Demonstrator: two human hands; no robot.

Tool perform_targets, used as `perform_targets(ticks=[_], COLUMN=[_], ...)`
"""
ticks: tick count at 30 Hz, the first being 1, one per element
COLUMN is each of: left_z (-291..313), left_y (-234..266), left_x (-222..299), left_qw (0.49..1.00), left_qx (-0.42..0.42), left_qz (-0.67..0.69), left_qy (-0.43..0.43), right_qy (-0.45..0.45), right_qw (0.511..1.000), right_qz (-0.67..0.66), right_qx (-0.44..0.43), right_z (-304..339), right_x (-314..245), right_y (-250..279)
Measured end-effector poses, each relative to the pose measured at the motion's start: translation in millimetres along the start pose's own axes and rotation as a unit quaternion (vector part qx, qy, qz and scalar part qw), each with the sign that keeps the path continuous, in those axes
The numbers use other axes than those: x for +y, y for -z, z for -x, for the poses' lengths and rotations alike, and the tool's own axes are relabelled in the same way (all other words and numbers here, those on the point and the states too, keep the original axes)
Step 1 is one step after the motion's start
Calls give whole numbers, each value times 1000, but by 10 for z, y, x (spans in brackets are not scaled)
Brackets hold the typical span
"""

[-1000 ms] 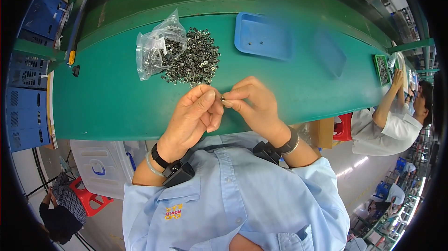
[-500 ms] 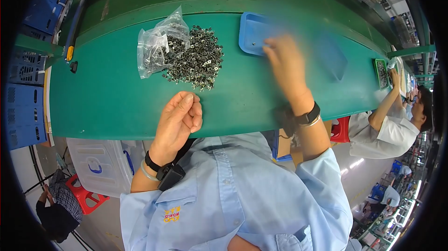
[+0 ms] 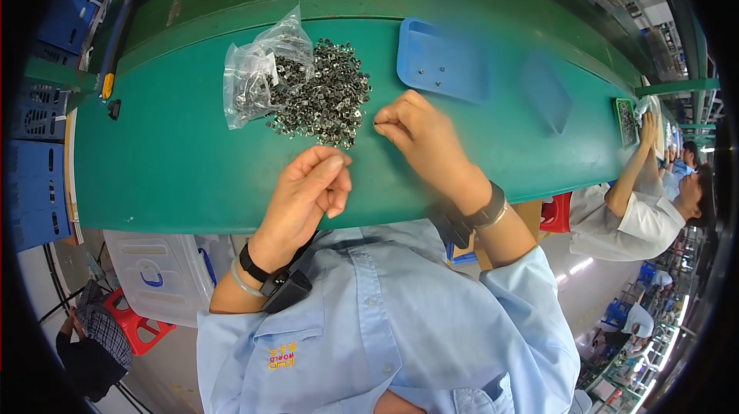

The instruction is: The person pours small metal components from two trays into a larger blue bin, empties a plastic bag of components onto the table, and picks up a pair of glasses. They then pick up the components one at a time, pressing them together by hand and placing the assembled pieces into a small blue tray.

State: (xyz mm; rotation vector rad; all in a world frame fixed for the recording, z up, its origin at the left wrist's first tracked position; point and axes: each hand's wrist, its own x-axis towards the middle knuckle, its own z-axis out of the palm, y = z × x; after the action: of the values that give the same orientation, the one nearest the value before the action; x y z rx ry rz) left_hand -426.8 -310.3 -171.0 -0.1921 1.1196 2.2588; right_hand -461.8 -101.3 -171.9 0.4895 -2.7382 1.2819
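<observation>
A heap of small black-and-silver metal parts (image 3: 327,98) lies on the green table, partly spilling from a clear plastic bag (image 3: 245,87). My left hand (image 3: 312,183) is closed in a pinch at the heap's near edge; what its fingertips hold, if anything, is hidden. To the right of the heap, my right hand (image 3: 423,137) pinches thumb and forefinger together, with a tiny dark piece showing at the tips. Beyond it sits a shallow blue tray (image 3: 454,87) with two small parts inside.
A blurred second blue tray (image 3: 548,95) is further right. A green tray of parts (image 3: 626,121) stands near a co-worker (image 3: 635,210) at the far right. Blue crates (image 3: 38,195) line the left side; a clear lidded bin (image 3: 158,275) stands below the table's edge.
My right hand has come back from the blue tray toward the heap. Two parts now show in the tray, where one was visible. My left hand has shifted slightly right.
</observation>
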Motion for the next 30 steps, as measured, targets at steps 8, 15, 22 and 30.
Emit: perform_targets(ticks=[8, 15, 22, 30], left_z=[-292, -327, -272, -152], left_y=[-281, -277, -268, -395], left_x=[-23, -79, -159, -98], left_qw=[998, 998, 990, 997], left_qx=[-18, -34, -46, -18], left_qz=[-48, 32, 119, 66], left_qy=[27, 37, 52, 26], right_qy=[23, 30, 154, 177], right_qw=[996, 993, 982, 976], right_qz=[-83, -108, 6, 13], right_qx=[-7, 27, 111, 123], right_z=[148, 224, 273, 277], right_x=[-91, -85, -56, -101], right_y=[185, 138, 71, 73])
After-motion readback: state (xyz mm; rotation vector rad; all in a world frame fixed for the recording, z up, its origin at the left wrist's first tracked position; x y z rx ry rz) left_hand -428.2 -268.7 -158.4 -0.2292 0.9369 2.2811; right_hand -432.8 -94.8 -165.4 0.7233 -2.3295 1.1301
